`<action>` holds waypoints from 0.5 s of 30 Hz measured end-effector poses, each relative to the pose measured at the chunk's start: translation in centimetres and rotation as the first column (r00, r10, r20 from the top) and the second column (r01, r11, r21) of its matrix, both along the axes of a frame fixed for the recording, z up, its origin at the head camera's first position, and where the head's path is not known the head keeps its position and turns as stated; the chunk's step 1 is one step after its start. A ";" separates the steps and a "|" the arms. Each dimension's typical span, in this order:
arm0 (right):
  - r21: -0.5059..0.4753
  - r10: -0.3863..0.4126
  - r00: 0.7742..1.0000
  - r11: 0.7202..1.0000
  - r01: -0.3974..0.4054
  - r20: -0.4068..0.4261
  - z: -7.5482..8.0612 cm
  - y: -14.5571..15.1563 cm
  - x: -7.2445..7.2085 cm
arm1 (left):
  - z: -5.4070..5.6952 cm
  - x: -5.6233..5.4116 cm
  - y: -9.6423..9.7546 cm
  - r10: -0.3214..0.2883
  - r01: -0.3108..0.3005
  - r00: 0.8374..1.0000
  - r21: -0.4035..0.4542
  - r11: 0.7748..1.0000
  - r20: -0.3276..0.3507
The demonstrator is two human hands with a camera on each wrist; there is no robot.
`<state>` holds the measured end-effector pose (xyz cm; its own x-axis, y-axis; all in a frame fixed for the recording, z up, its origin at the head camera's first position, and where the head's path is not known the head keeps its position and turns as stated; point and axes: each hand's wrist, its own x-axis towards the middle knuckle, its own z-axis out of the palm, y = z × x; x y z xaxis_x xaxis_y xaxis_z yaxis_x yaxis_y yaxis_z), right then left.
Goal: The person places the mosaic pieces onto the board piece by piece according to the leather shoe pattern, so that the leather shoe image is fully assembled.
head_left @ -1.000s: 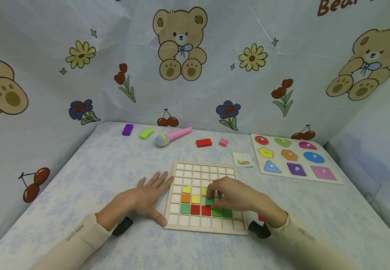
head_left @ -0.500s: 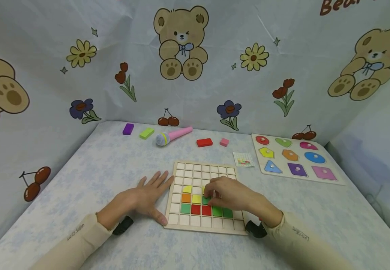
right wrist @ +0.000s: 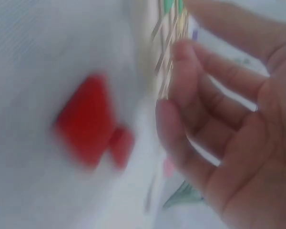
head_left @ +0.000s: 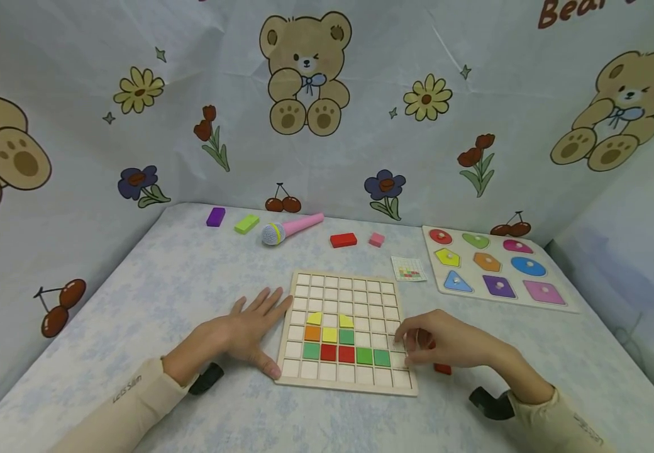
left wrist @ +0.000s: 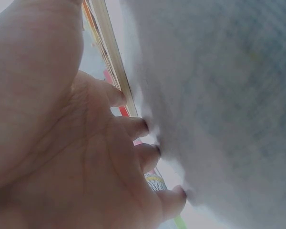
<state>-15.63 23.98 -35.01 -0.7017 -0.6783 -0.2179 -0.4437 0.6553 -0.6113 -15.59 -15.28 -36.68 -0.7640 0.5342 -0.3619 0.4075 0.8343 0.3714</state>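
Note:
A wooden grid board (head_left: 345, 372) lies in the middle of the table. Two yellow pieces with a cut corner (head_left: 314, 318), an orange tile (head_left: 312, 333), a yellow tile, red tiles (head_left: 329, 353) and green tiles (head_left: 346, 337) sit in its cells. My left hand (head_left: 242, 333) lies with spread fingers, thumb and fingertips at the board's left edge. Over the board's right edge my right hand (head_left: 451, 340) has loosely bent fingers with nothing between them. Below it on the table is a red tile (head_left: 443, 369); the right wrist view shows a second, smaller-looking red piece (right wrist: 121, 147) beside it, both blurred.
Behind the board lie a purple block (head_left: 216, 217), a lime block (head_left: 246, 224), a pink toy microphone (head_left: 295, 228), a red block (head_left: 343, 240) and a small pink block (head_left: 376, 239). A pattern card (head_left: 409, 268) and a shape puzzle board (head_left: 499, 267) are at right.
My right hand has left the green tile in the middle of the board and moved right, past the board's edge, uncovering the tiles. My left hand has stayed put.

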 end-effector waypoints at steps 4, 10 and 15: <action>-0.077 -0.008 0.996 0.997 0.015 0.090 -0.5 2.8 0.4 | 0.0 0.0 0.0 -0.007 0.007 1.000 0.004 1.000 0.001; -0.140 0.000 0.991 0.990 0.019 0.132 -1.1 5.6 0.8 | 0.0 -0.1 0.0 -0.011 0.011 1.000 0.003 1.000 0.003; -0.099 -0.041 0.988 0.993 0.057 0.151 -1.2 6.7 1.1 | -0.1 -0.1 0.0 -0.004 0.004 1.000 0.002 1.000 0.007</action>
